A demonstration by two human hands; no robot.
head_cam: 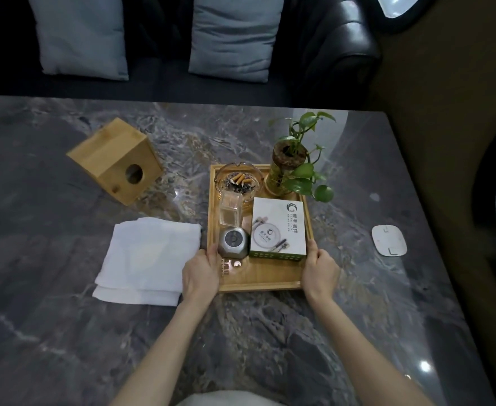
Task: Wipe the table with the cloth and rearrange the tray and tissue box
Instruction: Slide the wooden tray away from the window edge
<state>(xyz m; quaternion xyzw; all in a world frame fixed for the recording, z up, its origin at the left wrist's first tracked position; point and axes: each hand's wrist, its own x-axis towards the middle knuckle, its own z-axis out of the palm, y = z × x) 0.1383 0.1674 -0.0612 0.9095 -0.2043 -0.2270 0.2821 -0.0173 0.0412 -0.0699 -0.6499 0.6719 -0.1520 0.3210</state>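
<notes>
- Head view: the left hand [201, 272] grips the left rim of the tray [270, 281] near its front corner, thumb hooked over the edge onto the inside, fingers hidden beneath.
- The right hand [320, 269] clamps the right rim at the matching spot, thumb lying along the top of the edge.
- The tray is a shallow rectangular board of pale bamboo with a low raised lip; it sits right of centre on the table [65, 332], though whether it is resting or just lifted I cannot tell.
- It carries five things: one glass ashtray [238, 178] with butts and ash at the far left, one potted plant [289, 165] in a glass vase at the far right, one clear square holder [231, 209], one silver rounded gadget [233, 241] beside the left thumb, and one white printed box [279, 227] near the right thumb.
- One white cloth [150, 259], folded into a thick rectangle, lies flat just beside the tray's left edge, close to the left hand.
- One wooden tissue box [116, 161], a bamboo cube tipped on its side with a round hole facing the camera, sits well apart to the far left.
- One white oval pad [388, 240] lies to the right of the tray.
- The table is dark grey veined marble, glossy.
- Two grey-blue cushions [79, 33] lean on a black sofa [328, 48] beyond it.
</notes>
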